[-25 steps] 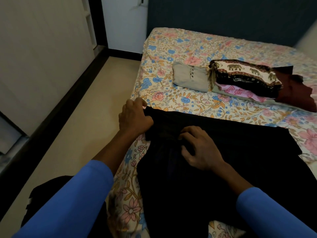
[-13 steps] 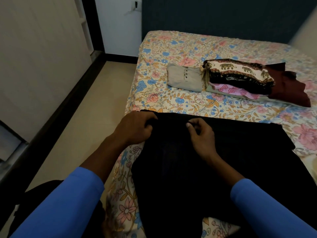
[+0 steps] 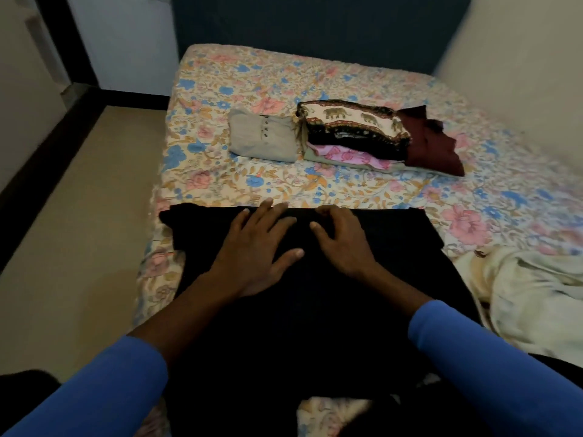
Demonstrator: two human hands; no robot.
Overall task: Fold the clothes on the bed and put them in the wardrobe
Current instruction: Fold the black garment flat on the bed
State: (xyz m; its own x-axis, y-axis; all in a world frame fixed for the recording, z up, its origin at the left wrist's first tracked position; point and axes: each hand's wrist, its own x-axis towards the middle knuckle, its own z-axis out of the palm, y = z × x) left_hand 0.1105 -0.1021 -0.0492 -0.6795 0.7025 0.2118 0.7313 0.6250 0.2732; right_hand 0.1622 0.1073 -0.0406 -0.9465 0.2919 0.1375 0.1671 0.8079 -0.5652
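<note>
Left hand point(image 3: 255, 253) spread flat on black cloth garment point(image 3: 315, 310) at bed point(image 3: 220, 184) near edge; right hand point(image 3: 342, 239) fingers curled, pressing fabric, pinch unclear; garment folds lost in darkness.

Both arms reach forward, side by side, bare from the forearms down, with blue sleeves point(image 3: 485, 357) pushed up toward the elbows. The left hand point(image 3: 257, 247) lies palm down, its fingers point(image 3: 268, 212) straight and spread, thumb angled out toward the other hand. The right hand point(image 3: 342, 241) sits just beside it, near but not touching, knuckles raised, fingers bent so the tips point down, thumb apart from them.
</note>
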